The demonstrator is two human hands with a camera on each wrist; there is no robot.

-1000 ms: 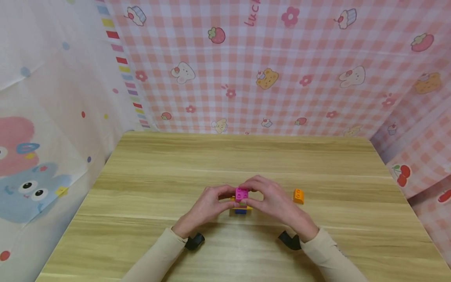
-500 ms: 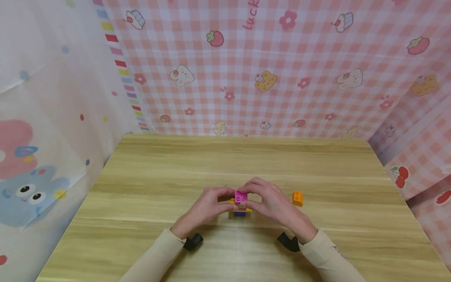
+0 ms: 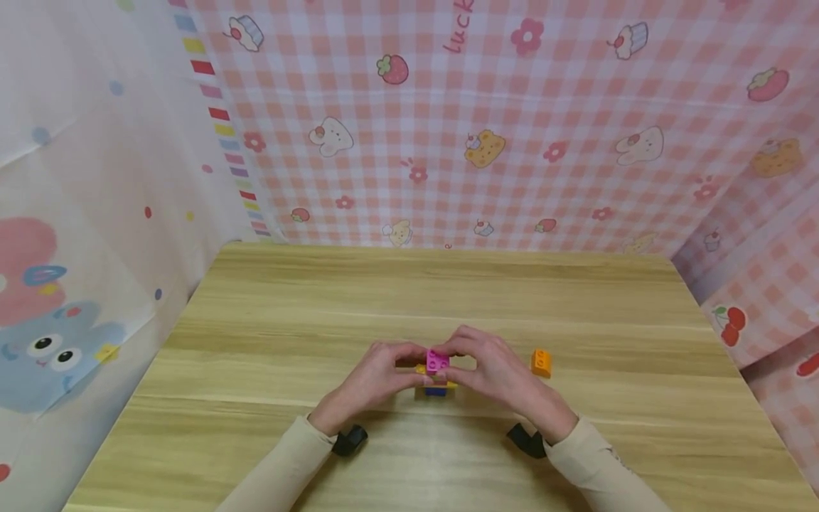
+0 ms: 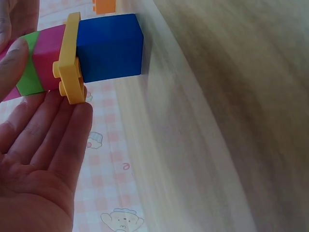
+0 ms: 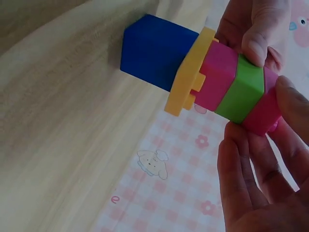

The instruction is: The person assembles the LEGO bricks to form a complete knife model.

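Observation:
A small tower of toy building bricks stands at the middle of the table. From the bottom it has a blue brick (image 5: 157, 50), a yellow plate with studs (image 5: 189, 72), a pink brick (image 4: 49, 50), a green brick (image 5: 241, 92) and an upper pink brick (image 3: 438, 362). My left hand (image 3: 377, 366) grips the tower from the left around the green brick, its thumb (image 4: 14, 65) across the side. From the right, my right hand (image 3: 489, 363) pinches the upper pink brick between thumb (image 5: 292, 101) and fingers. Their fingers partly hide the upper bricks.
An orange brick (image 3: 541, 363) lies on the wooden table (image 3: 358, 299), just right of the right hand. Black wrist straps (image 3: 350, 441) show under the sleeves. A pink checked cloth (image 3: 422, 128) hangs behind the table's back edge.
Both hands keep their hold on the tower and barely move. The head view has shifted slightly, so the table and hands appear a little lower than a second ago.

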